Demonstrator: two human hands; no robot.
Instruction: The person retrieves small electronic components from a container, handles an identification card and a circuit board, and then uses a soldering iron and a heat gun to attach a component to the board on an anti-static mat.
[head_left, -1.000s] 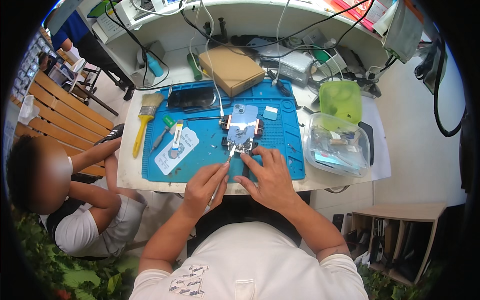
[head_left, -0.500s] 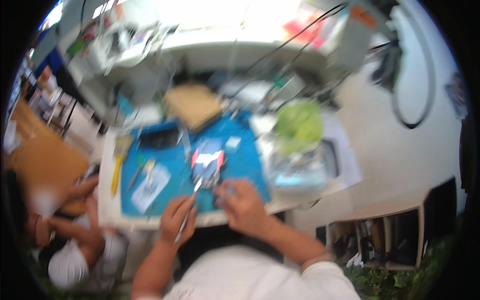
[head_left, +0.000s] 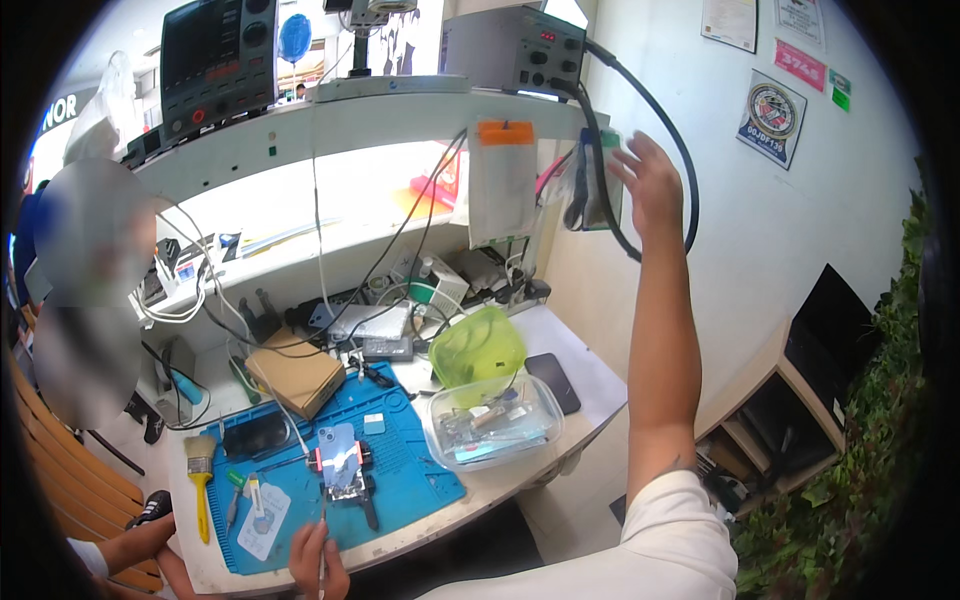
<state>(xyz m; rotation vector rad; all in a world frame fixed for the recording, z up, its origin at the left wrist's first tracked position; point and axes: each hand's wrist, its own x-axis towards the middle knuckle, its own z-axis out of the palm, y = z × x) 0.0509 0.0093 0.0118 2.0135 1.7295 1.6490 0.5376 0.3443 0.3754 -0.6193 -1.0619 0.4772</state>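
A thin metal hand tool (head_left: 323,535) is pinched in my left hand (head_left: 316,566) at the front edge of the workbench. Its tip points towards a blue phone (head_left: 340,450) gripped in a small red-and-black clamp holder (head_left: 369,507). The phone's lower part looks opened, with inner parts showing. My right hand (head_left: 655,190) is raised high at the right with its fingers apart, nothing visible in them. It is beside a black hose (head_left: 609,200) that loops down from a grey control box (head_left: 530,52). Hanging clear pouches (head_left: 580,195) are just left of the fingers.
A blue work mat (head_left: 410,440) bears a dark phone (head_left: 255,436), a yellow-handled brush (head_left: 202,485) and a cardboard box (head_left: 296,372). Right of it stand a clear plastic tub (head_left: 495,425) of small parts and a green lid (head_left: 478,345). Another person sits at the left.
My right hand has left the phone and risen to the upper right, beside the hose. My left hand has drawn back towards me, still holding the tool. The view has tilted upward.
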